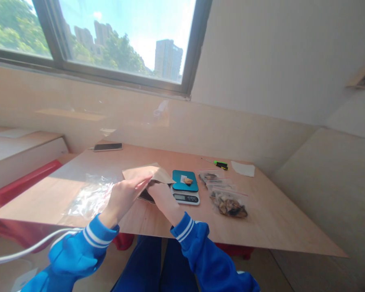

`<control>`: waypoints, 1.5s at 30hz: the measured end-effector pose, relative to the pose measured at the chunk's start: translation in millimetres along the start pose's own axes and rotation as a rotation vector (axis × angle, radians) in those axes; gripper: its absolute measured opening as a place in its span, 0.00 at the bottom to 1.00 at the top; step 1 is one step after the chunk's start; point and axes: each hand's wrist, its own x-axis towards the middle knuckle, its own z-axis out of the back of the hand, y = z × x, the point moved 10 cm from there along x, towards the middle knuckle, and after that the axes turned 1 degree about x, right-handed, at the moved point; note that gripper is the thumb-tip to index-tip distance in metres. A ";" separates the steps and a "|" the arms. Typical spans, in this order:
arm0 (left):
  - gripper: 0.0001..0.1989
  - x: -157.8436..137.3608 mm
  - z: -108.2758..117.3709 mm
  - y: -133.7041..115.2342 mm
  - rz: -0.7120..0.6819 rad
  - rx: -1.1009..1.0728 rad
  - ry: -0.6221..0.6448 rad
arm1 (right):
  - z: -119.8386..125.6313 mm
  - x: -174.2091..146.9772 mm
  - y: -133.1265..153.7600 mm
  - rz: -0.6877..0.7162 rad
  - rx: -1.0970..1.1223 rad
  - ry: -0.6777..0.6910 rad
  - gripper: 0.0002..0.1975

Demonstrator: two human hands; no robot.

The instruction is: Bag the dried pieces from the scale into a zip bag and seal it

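A brown paper bag (149, 172) lies on the table with its mouth toward me. My left hand (128, 195) pinches the upper edge of that mouth and lifts it. Into the opening reaches my right hand (162, 195); its fingers are hidden inside, so what they hold cannot be seen. Just right of the bag stands a kitchen scale (185, 198) with a teal top and a small display. One brownish dried piece (187, 181) rests on it beside a white label. Farther right lie clear zip bags (228, 202) with dark dried pieces in them.
Clear empty plastic bags (89, 196) are heaped at the table's left. A phone (108, 147) lies at the back left. Toward the back right are screwdrivers (220, 164) and a white paper piece (242, 168). A white cable (27, 253) runs by my left sleeve.
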 end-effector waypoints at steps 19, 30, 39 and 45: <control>0.17 8.1 3.2 -0.1 0.048 -0.151 0.065 | 50.5 -51.3 -31.7 -0.050 0.602 -0.288 0.13; 0.18 7.8 3.3 0.6 0.027 -0.217 0.068 | 49.8 -61.9 -52.5 -0.230 0.908 -0.365 0.11; 0.17 8.0 0.2 2.3 0.060 -0.221 0.081 | 52.3 -70.8 -61.8 -0.290 1.010 -0.392 0.08; 0.18 9.1 13.3 3.1 0.054 -0.254 0.031 | 50.5 -87.1 -84.9 -0.387 1.282 -0.401 0.06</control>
